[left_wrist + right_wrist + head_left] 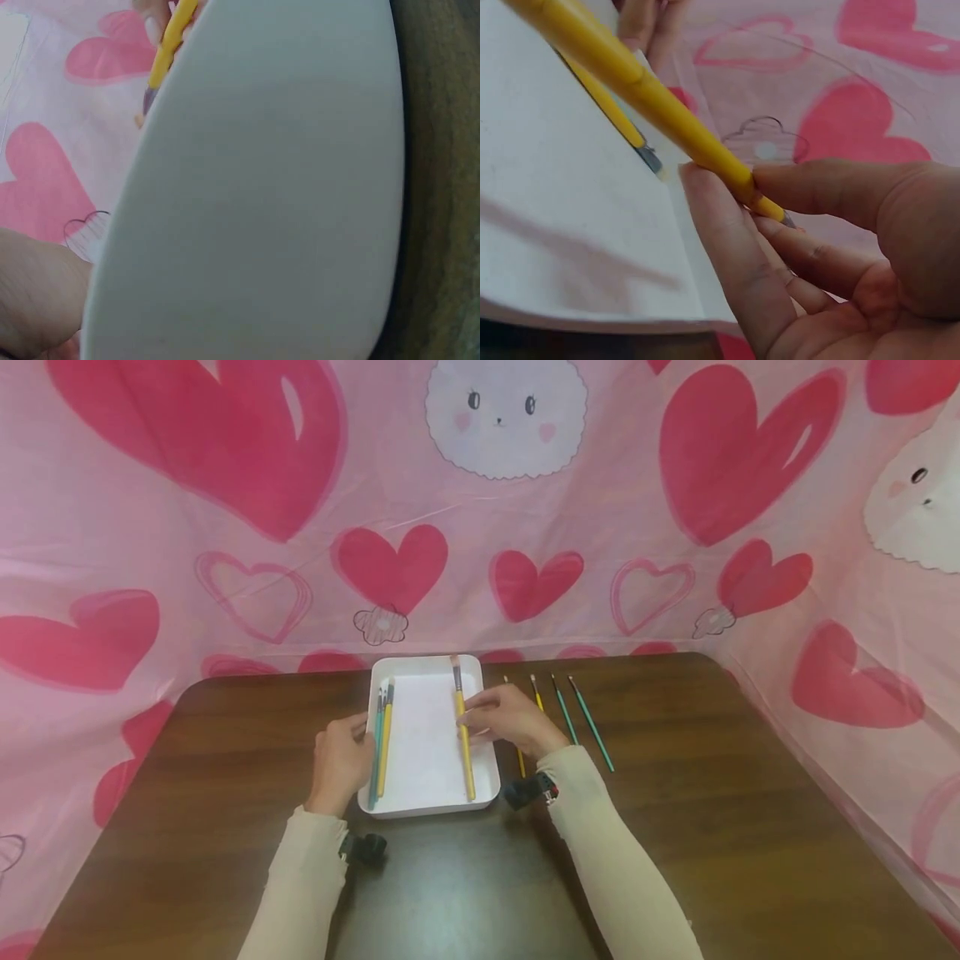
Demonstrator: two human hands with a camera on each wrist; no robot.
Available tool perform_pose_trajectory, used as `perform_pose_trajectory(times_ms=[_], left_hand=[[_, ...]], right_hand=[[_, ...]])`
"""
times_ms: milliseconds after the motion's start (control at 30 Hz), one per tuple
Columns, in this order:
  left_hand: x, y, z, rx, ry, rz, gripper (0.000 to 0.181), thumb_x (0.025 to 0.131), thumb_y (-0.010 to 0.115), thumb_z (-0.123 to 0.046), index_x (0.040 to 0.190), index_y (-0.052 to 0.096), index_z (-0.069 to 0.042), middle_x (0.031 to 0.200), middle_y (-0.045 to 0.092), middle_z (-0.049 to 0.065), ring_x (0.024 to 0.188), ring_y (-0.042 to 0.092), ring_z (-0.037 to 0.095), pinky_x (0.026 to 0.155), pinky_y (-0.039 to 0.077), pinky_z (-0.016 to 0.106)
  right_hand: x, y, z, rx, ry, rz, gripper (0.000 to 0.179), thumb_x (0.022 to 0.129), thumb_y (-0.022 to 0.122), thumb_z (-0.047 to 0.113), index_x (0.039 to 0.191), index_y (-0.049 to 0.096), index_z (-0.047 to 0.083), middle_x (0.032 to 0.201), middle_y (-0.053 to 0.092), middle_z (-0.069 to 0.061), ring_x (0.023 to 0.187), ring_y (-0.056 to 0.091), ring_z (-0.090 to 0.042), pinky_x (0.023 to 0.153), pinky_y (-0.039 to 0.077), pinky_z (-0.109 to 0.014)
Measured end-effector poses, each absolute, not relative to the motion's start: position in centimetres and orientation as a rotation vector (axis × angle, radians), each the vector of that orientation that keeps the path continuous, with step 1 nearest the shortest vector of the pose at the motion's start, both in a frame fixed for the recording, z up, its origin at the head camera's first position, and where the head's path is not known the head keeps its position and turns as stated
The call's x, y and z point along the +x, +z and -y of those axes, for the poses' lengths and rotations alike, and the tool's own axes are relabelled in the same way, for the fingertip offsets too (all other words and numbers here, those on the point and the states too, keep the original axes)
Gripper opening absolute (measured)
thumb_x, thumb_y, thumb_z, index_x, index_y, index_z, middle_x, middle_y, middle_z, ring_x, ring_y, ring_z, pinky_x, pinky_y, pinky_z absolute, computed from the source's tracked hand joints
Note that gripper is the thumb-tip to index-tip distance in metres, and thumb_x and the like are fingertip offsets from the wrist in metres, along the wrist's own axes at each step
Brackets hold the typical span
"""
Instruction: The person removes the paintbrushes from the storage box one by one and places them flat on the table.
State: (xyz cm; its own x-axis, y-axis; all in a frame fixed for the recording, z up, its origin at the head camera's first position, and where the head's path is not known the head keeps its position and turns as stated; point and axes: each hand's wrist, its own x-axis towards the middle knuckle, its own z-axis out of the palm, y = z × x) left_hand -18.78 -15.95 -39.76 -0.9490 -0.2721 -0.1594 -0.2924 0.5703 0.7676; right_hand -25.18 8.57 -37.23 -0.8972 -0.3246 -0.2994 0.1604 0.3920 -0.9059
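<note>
A yellow paintbrush (465, 735) is pinched between the thumb and fingers of my right hand (513, 718), over the right side of a white tray (427, 807). Its bristles point to the far side; in the right wrist view the yellow handle (652, 97) runs slantwise above the tray floor. My left hand (341, 764) is at the tray's left rim, its fingers partly hidden behind it. Inside, along the left wall, lie a yellow paintbrush (386, 739) and teal paintbrushes (376, 760). The tray's outer wall (255, 195) fills most of the left wrist view.
Right of the tray, two teal paintbrushes (592, 724) and yellow paintbrushes (521, 763) lie on the brown wooden table (675, 827), some partly behind my right hand. A pink curtain (465, 502) with hearts surrounds the table at the back and sides.
</note>
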Motion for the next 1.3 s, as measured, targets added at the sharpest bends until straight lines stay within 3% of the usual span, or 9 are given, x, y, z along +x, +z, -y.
perform_pose_trajectory(times_ms=[400, 633, 1300], left_hand=[[-18.8, -39.6, 15.4, -0.463, 1.337, -2.762, 0.051, 0.104, 0.055, -0.016, 0.153, 0.046, -0.006, 0.155, 0.05, 0.018, 0.14, 0.05, 0.042, 0.115, 0.043, 0.057], [-18.8, -39.5, 15.7, -0.44, 1.331, -2.802, 0.049, 0.104, 0.054, -0.015, 0.152, 0.047, -0.006, 0.152, 0.052, 0.019, 0.134, 0.055, 0.041, 0.112, 0.047, 0.056], [-18.7, -39.9, 15.8, -0.477, 1.306, -2.794, 0.052, 0.104, 0.055, -0.017, 0.154, 0.045, -0.008, 0.154, 0.05, 0.02, 0.136, 0.053, 0.042, 0.113, 0.046, 0.057]], right_hand=[[-24.7, -37.1, -11.3, -0.145, -1.662, -2.131, 0.042, 0.092, 0.075, 0.011, 0.13, 0.064, -0.002, 0.116, 0.073, -0.02, 0.086, 0.075, -0.023, 0.082, 0.064, -0.038], [-25.0, -36.3, -12.5, -0.21, -1.645, -2.149, 0.042, 0.091, 0.076, 0.01, 0.129, 0.064, -0.003, 0.116, 0.073, -0.021, 0.091, 0.077, -0.026, 0.083, 0.064, -0.04], [-26.0, -36.4, -16.5, -0.207, -1.683, -2.145, 0.043, 0.093, 0.075, 0.012, 0.131, 0.064, -0.003, 0.12, 0.071, -0.025, 0.098, 0.076, -0.029, 0.088, 0.063, -0.039]])
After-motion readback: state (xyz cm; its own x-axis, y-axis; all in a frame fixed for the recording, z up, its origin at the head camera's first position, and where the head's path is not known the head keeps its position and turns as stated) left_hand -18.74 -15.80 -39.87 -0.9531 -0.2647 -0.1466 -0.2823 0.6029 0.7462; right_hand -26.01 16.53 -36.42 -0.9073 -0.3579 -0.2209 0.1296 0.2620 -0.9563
